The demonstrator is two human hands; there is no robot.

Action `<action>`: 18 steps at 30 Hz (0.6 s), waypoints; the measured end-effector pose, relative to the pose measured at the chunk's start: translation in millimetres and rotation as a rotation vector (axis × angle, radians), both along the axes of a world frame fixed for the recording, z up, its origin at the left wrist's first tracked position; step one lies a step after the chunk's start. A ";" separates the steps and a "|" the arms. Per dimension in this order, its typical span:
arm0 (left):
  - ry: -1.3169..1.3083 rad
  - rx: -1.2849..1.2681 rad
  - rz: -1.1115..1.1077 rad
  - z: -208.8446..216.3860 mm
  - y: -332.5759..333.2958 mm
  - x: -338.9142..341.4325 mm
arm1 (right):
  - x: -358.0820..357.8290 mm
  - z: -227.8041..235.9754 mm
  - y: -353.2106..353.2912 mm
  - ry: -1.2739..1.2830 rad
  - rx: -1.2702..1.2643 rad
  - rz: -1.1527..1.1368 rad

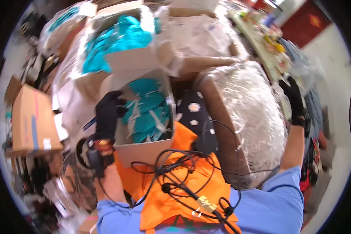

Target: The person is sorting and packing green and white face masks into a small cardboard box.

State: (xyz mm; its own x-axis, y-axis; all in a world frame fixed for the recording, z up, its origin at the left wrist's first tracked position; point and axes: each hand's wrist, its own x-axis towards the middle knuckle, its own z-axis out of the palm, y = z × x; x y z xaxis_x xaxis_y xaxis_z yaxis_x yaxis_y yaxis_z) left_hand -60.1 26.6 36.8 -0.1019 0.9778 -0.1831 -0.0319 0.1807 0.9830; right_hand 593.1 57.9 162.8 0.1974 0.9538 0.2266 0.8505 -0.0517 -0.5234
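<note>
My left hand (pixel 107 113), in a black glove, is closed over the left wall of a white carton (pixel 144 150), its fingertips just inside the rim. Teal pieces with pale strips (pixel 148 113) lie in that carton, too jumbled to name. Stretched far out to the right, my right hand (pixel 292 95), also black-gloved, is beside the long pale table (pixel 257 43), close to a clear plastic bag (pixel 304 64). Its fingers look extended and apart, and I make out nothing held in them. A flap (pixel 130 58) of the carton stands up at its far side.
Beyond the carton, a lined box holds more teal items (pixel 121 37); beside it stands a box of white packets (pixel 199 37). White shredded filler (pixel 253 117) heaps up in a brown box on the right. Black cables (pixel 175 167) cross my orange apron (pixel 163 202). A cardboard box (pixel 33 119) stands left.
</note>
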 end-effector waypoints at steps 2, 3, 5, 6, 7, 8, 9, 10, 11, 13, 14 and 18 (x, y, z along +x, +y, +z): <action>0.059 0.042 0.076 -1.3 -3.6 8.0 | 2.8 17.7 1.2 -0.041 -0.018 -0.086; 0.061 0.130 0.076 -4.7 -1.2 13.1 | 13.7 24.3 -1.1 -0.067 -0.048 -0.096; 0.065 0.304 0.112 -11.2 0.0 18.7 | 18.4 33.9 -7.8 0.006 -0.061 -0.045; 0.191 0.355 0.082 -12.4 0.1 20.8 | 7.5 42.4 -11.3 0.102 -0.047 0.003; 0.319 0.406 0.058 -12.4 -0.2 22.1 | -2.4 57.8 -15.6 0.127 -0.144 -0.020; 0.448 0.456 0.033 -8.6 -1.2 23.8 | -7.3 62.5 -20.3 0.135 -0.170 -0.063; 0.386 0.392 0.050 -4.6 -3.7 27.5 | -11.1 65.4 -23.1 0.143 -0.196 -0.101; 0.325 0.326 0.070 0.6 -8.0 33.2 | -15.8 67.0 -23.6 0.150 -0.223 -0.135; 0.263 0.258 0.087 6.2 -11.8 37.9 | -21.7 66.2 -25.5 0.067 -0.173 -0.188; 0.160 0.047 -0.027 18.1 -13.4 40.9 | 13.5 73.1 -17.3 -0.010 -0.349 -0.279; 0.115 -0.061 -0.069 21.4 -15.4 37.5 | 23.4 73.6 -8.0 -0.044 -0.439 -0.308; 0.217 0.271 -0.100 -7.4 -21.1 10.3 | 28.1 47.2 29.0 -0.688 0.286 0.355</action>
